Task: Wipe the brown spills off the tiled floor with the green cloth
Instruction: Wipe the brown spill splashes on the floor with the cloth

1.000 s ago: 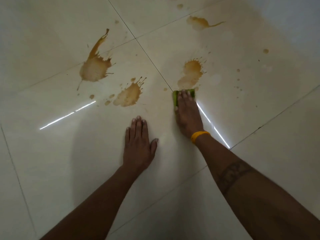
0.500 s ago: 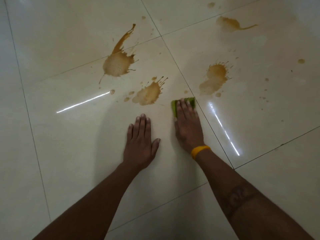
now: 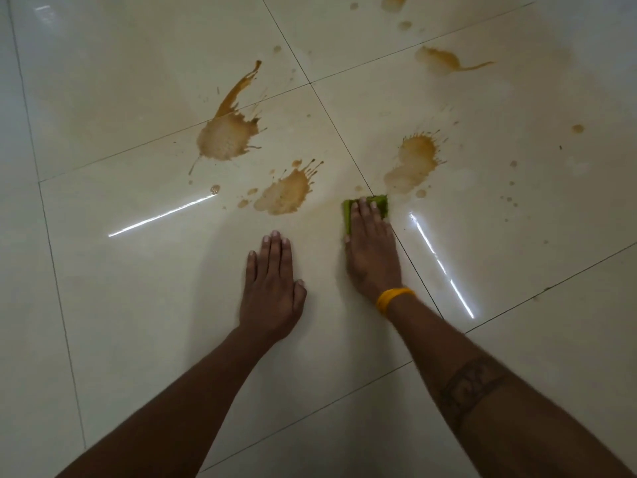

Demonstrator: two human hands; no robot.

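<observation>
My right hand (image 3: 371, 251), with a yellow wristband, presses flat with straight fingers on the green cloth (image 3: 381, 202), which peeks out beyond the fingertips on a tile joint. A brown splash (image 3: 413, 160) lies just beyond the cloth to the right. Another splash (image 3: 286, 194) sits left of the cloth, and a larger one with a long streak (image 3: 225, 132) is farther left. A spill with a thin tail (image 3: 441, 60) lies far back. My left hand (image 3: 272, 288) rests flat on the cream tile floor (image 3: 138, 305), palm down, fingers straight.
Small brown droplets (image 3: 577, 128) dot the tiles at the right and far back (image 3: 404, 25). Two bright light reflections streak the glossy floor (image 3: 444, 267). Grout lines cross the view diagonally.
My right hand with the cloth pulled back from the right splash half a second ago, then slid forward to its near edge. The view has shifted. My left hand stays planted.
</observation>
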